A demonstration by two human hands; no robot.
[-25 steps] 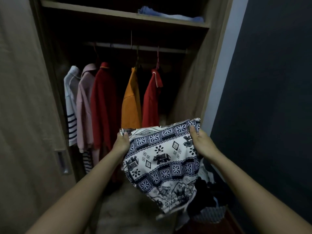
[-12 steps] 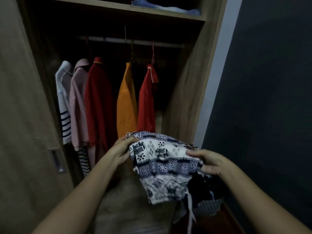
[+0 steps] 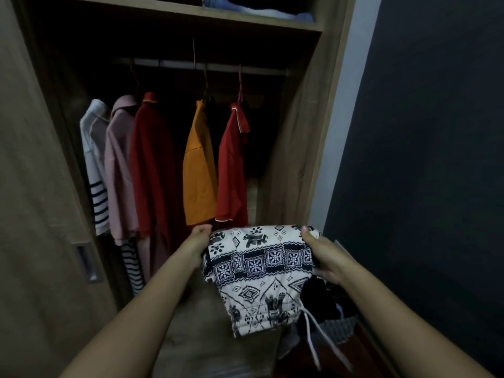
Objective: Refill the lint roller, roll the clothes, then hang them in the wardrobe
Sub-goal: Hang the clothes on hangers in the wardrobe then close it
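I hold a folded white garment with a dark blue elephant print (image 3: 259, 271) in front of the open wardrobe (image 3: 297, 159). My left hand (image 3: 197, 245) grips its left edge and my right hand (image 3: 326, 257) grips its right edge. A white drawstring (image 3: 313, 336) dangles from its lower end. Inside the wardrobe, a rail (image 3: 207, 68) carries hanging clothes: a striped white top (image 3: 94, 170), a pink shirt (image 3: 118, 170), a dark red garment (image 3: 152, 165), an orange shirt (image 3: 199, 167) and a red polo (image 3: 231, 170). No lint roller is in view.
A basket (image 3: 341, 328) with dark clothes sits low on the right, below the garment. Folded blue cloth (image 3: 259, 8) lies on the top shelf. The sliding door (image 3: 35, 214) with a recessed handle (image 3: 86, 261) stands to the left. A dark wall (image 3: 425, 159) fills the right.
The garment was held up spread by its top corners; it has been folded over into a compact bundle and lowered, with both hands now gripping its sides.
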